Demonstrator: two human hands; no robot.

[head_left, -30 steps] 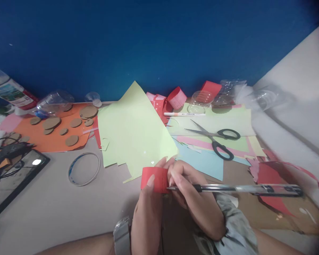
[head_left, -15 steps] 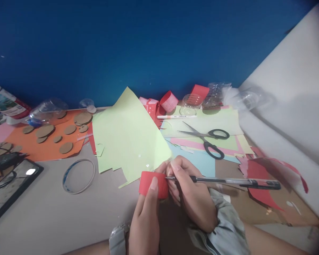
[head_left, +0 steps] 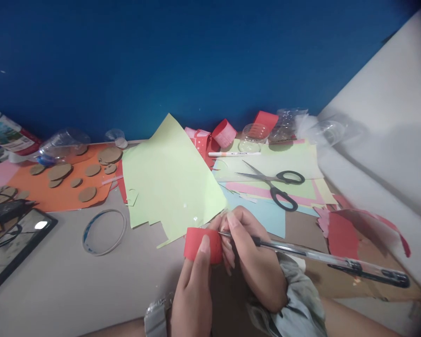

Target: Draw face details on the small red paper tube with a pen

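A short red paper ring (head_left: 194,239) is pinched in my left hand (head_left: 192,290), thumb on its front and fingers behind. In my right hand (head_left: 254,250) is a clear pen (head_left: 308,251) with a black grip and cap end. Its metal tip meets the ring's upper right edge. Fine lines show on the ring's right side, where my right fingertips are close by. Just beyond both hands lies a large light-green paper sheet (head_left: 168,178) with cut edges.
Black-handled scissors (head_left: 270,179) lie open on coloured papers, near a white marker (head_left: 235,154). Clear plastic cups (head_left: 254,135) and red paper rings (head_left: 224,133) stand along the blue wall. To the left are a tape roll (head_left: 104,232), cardboard discs (head_left: 59,172) on orange paper, and a tablet-like device (head_left: 24,243).
The pen's far end has swung down and toward the right, so the pen now slants more. Both hands keep their grip, with the red ring almost where it was.
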